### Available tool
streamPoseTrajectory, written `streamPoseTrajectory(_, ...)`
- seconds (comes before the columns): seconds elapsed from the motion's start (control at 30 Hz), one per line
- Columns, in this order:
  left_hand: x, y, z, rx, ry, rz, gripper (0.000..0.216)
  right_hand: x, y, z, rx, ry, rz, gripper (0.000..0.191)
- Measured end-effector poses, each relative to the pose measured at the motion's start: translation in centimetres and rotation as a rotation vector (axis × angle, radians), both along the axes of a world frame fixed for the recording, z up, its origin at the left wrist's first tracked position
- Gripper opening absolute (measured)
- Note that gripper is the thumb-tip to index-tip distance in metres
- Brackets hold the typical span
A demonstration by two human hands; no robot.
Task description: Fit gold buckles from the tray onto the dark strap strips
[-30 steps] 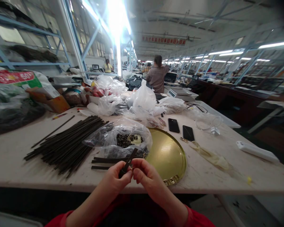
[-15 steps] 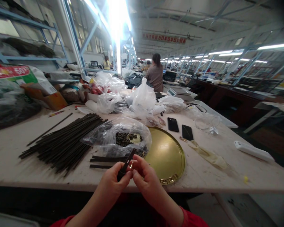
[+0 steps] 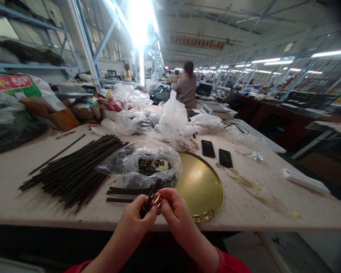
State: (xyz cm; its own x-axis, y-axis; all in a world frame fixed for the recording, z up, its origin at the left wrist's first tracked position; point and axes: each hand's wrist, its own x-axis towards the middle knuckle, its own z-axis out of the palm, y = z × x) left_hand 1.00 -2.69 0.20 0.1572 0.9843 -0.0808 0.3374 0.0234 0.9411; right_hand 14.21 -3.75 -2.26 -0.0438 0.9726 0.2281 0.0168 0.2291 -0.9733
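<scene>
My left hand is closed around a dark strap with a small slot near its upper end. My right hand pinches a small gold buckle against the strap; whether the strap passes through it I cannot tell. Just beyond my hands, a clear plastic bag lies open with dark and gold small pieces inside. To its right is a round gold tray with several gold buckles along its near rim. Two dark straps lie left of my hands.
A large pile of dark strips covers the table's left side. Two phones, a yellowish crumpled strip and a white elongated object lie right. White plastic bags and a scale stand behind. A person is farther back.
The gold buckle has turned and shows more clearly between my fingers. My right fingers have curled in slightly. The strap stays in my left hand.
</scene>
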Motion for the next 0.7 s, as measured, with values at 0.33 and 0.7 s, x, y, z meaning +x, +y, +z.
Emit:
streamPoseTrajectory(0.33, -0.2, 0.3, 0.8, 0.008, -0.068, -0.052, 0.017, -0.5, 0.7, 0.7, -0.333, 0.463, 0.005, 0.024)
streamPoseTrajectory(0.7, 0.1, 0.2, 0.1, 0.117, 0.016, 0.009, 0.014, -1.6, 0.6, 1.2, -0.429, 0.641, -0.055, 0.020)
